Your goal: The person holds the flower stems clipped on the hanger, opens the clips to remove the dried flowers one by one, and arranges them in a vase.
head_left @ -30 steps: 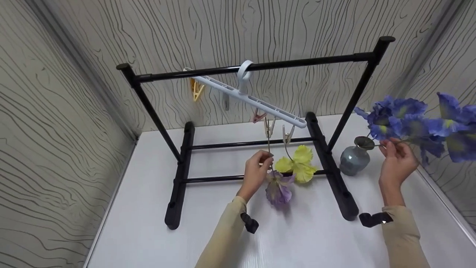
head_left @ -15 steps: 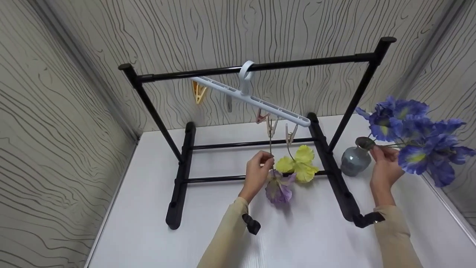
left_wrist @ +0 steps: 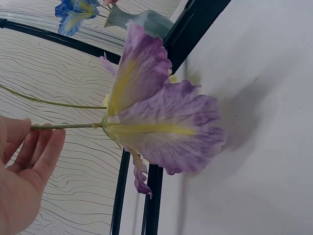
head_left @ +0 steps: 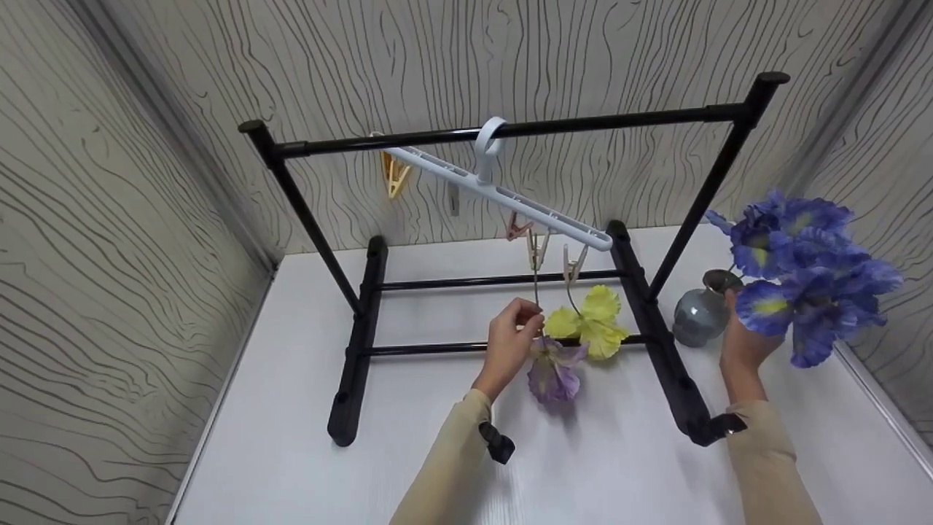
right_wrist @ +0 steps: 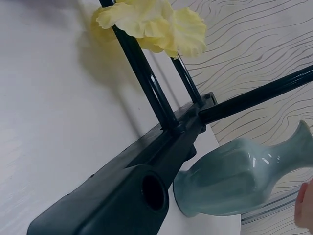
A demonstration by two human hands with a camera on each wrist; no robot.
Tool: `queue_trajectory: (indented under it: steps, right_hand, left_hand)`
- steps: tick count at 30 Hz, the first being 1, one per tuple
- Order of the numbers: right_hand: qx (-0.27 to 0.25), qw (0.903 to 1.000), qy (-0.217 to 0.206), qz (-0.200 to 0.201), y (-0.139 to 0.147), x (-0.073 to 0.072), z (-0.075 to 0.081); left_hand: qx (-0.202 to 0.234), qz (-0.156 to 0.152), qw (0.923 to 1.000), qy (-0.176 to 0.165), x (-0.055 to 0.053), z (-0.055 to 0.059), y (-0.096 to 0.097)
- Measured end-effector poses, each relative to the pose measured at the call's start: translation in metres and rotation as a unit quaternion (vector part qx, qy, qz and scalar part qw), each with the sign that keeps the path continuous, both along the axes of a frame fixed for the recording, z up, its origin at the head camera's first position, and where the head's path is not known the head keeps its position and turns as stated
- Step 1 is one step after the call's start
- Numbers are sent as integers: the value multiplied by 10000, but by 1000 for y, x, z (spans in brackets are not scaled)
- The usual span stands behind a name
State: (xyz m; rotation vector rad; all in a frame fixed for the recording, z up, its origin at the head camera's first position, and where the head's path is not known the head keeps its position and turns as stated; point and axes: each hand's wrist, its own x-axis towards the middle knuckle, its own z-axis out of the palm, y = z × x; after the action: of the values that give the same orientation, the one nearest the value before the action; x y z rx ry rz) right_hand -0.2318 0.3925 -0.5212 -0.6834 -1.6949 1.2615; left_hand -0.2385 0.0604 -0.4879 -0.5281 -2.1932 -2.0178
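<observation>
My left hand point(head_left: 508, 343) pinches the stem of a purple iris point(head_left: 552, 375) between thumb and fingers; its bloom hangs downward. The stem runs up to a beige clothespin point(head_left: 538, 251) on the pale blue hanger point(head_left: 452, 173). Beside it a yellow flower point(head_left: 601, 332) hangs from another clothespin point(head_left: 574, 264). At the neck of the grey-green vase point(right_wrist: 230, 176), my right hand point(head_left: 745, 350) holds a blue iris point(head_left: 809, 313) by its stem, its fingers mostly hidden behind the bloom. More blue irises point(head_left: 762, 244) stand at the vase mouth, overlapping the held one.
A black rack point(head_left: 619, 120) spans the white table point(head_left: 423, 452), carrying the hanger on its top bar. Its right foot point(head_left: 674, 383) lies between the flowers and the vase. Yellow-orange clothespins point(head_left: 396, 179) and a pink one point(head_left: 517, 227) also hang there. Patterned walls point(head_left: 87, 255) enclose the table.
My right hand has moved left to the vase neck, bringing the blue iris in with it against the other blue blooms. The left hand keeps its pinch on the purple iris stem.
</observation>
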Motion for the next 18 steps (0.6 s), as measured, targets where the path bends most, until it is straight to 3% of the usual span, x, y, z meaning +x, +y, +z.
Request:
queue_trajectory:
  steps: [3, 6, 8, 11, 13, 15, 18]
  right_hand:
    - [-502, 9985, -57, 213, -3, 1, -3]
    - [-1608, 9842, 428, 614, -9, 3, -8]
    - [-1932, 9775, 326, 778, -17, 6, -12]
    - [-1430, 9825, -373, 1132, -33, 12, -18]
    - [-978, 9802, -798, 1527, -50, 17, -19]
    - [-790, 9713, -879, 2064, -68, 22, -15]
    - [-794, 9487, -672, 2986, -99, 26, -3]
  left_hand:
    - [-98, 87, 9999, 9, -8, -14, 2]
    - [-220, 180, 9996, 60, -13, -25, 3]
    - [-260, 195, 9994, 81, -14, -30, 2]
    - [-279, 131, 9994, 147, -13, -34, 1]
    - [-329, 72, 9992, 214, -12, -34, 1]
    - [-371, 33, 9989, 270, -11, -35, 2]
    - [-399, 17, 9988, 293, -11, -35, 4]
